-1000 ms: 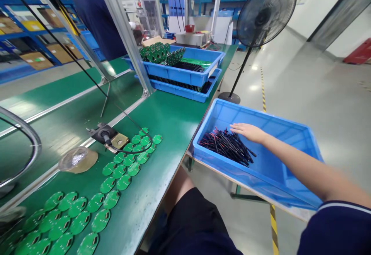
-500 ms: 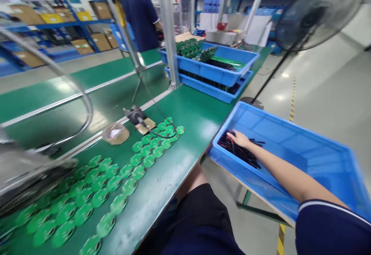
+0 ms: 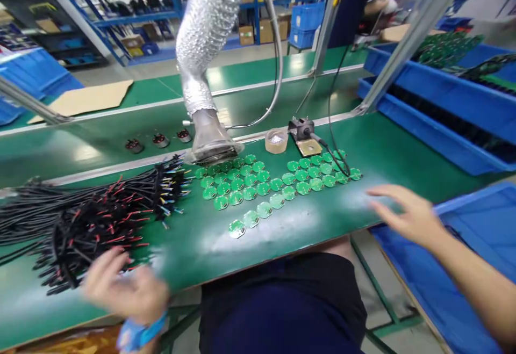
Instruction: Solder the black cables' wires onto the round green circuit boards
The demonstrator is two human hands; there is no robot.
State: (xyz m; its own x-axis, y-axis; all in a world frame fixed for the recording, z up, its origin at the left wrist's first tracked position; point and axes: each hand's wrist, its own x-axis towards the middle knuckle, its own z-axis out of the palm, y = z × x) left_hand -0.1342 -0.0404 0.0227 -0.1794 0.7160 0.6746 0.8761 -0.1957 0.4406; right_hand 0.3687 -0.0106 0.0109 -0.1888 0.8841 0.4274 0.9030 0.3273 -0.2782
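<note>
My left hand (image 3: 124, 287), blurred and wearing a blue wristband (image 3: 142, 333), hovers at the near edge of a heap of black cables with red wire ends (image 3: 94, 225). Its fingers and thumb look apart, with nothing visible between them. Over the right part of the bench my right hand (image 3: 409, 217) is open, thumb and fingers spread and bare. Rows of round green circuit boards (image 3: 263, 210) lie between the two hands. Beyond the heap are more black cables with blue, yellow and white wire ends (image 3: 169, 185).
A silver exhaust duct (image 3: 209, 37) hangs over the boards. Behind them sit a tape roll (image 3: 276, 142) and a soldering iron in its stand (image 3: 304, 131). A blue bin (image 3: 484, 230) is at right, below stacked blue trays (image 3: 443, 101). Another person (image 3: 350, 10) stands beyond.
My right hand has come out of the blue bin and up over the bench, leaving the black cables there. The view has swung left, bringing my left hand and the cable heap into sight.
</note>
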